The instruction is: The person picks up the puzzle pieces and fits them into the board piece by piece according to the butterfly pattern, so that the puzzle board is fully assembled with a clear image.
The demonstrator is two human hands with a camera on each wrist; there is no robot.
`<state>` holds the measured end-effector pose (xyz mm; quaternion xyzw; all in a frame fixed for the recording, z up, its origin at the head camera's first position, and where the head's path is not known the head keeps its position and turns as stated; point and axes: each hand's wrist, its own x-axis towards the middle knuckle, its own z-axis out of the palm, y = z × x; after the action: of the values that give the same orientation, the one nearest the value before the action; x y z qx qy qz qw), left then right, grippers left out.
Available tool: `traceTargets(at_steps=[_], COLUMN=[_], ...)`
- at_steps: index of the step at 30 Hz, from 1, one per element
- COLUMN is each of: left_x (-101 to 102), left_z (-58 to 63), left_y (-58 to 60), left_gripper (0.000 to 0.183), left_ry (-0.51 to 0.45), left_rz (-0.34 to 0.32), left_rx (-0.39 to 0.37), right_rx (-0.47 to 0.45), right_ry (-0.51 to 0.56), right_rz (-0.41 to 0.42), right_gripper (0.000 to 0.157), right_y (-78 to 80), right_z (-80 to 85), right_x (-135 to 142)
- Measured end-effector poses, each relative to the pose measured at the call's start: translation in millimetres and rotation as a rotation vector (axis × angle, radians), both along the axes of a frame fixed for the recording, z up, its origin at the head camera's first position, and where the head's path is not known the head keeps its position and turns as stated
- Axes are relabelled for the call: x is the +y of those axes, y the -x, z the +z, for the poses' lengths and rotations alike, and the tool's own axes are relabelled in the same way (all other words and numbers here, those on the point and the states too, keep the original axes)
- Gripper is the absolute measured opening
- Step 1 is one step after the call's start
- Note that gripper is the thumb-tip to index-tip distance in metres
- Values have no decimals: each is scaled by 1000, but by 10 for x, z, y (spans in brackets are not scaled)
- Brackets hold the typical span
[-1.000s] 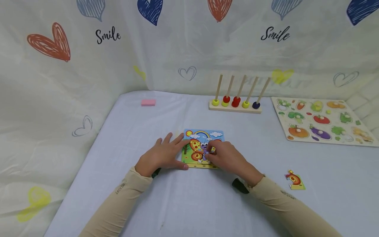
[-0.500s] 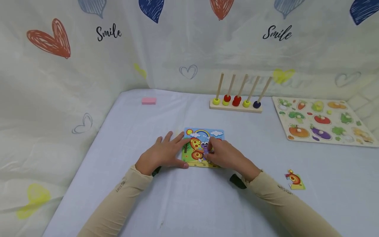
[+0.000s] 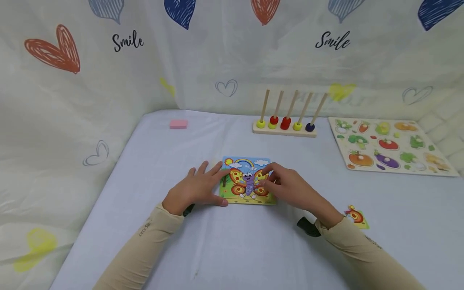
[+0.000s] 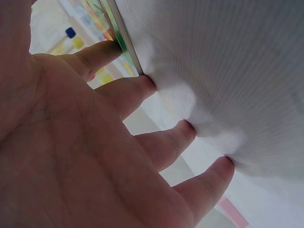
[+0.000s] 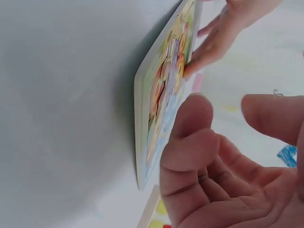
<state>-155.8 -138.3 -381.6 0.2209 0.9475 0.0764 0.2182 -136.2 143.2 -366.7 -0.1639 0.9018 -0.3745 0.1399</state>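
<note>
A butterfly jigsaw puzzle (image 3: pixel 249 186) lies flat on the white cloth in a shallow tray. My left hand (image 3: pixel 195 188) spreads its straight fingers along the puzzle's left side. In the left wrist view two fingertips touch the board's edge (image 4: pixel 124 35), while the others press on the cloth. Over the right part of the puzzle hovers my right hand (image 3: pixel 291 189). Its thumb and index finger stand apart with nothing between them, and the other fingers curl loosely. One loose puzzle piece (image 3: pixel 357 217) with an orange swirl lies to the right, partly covered by the right sleeve.
A wooden peg stand with coloured beads (image 3: pixel 284 132) is at the back of the table. To its right lies a vegetable peg puzzle board (image 3: pixel 393 151). A pink block (image 3: pixel 179 124) sits at the back left, and a printed curtain (image 3: pixel 203 56) hangs behind.
My right hand has drawn back slightly to the right, and its thumb and index finger have parted, showing more of the butterfly. My left hand stays at the puzzle's left side.
</note>
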Motion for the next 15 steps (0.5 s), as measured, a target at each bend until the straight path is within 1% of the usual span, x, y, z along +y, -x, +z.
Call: traceTargets(at_steps=[3, 8, 15], left_x=[2, 8, 8], left_z=[12, 18, 24], left_y=[-5, -27, -29], left_gripper=[98, 98, 98], left_ry=[-2, -18, -17], left_rz=[-1, 3, 0], left_rx=[1, -7, 3], right_rx=[22, 21, 88], right_ry=[50, 103, 38], right_rz=[-20, -60, -107], right_gripper=[33, 35, 33], right_y=[-65, -198, -364], right_z=[19, 79, 186], right_x=[103, 311, 678])
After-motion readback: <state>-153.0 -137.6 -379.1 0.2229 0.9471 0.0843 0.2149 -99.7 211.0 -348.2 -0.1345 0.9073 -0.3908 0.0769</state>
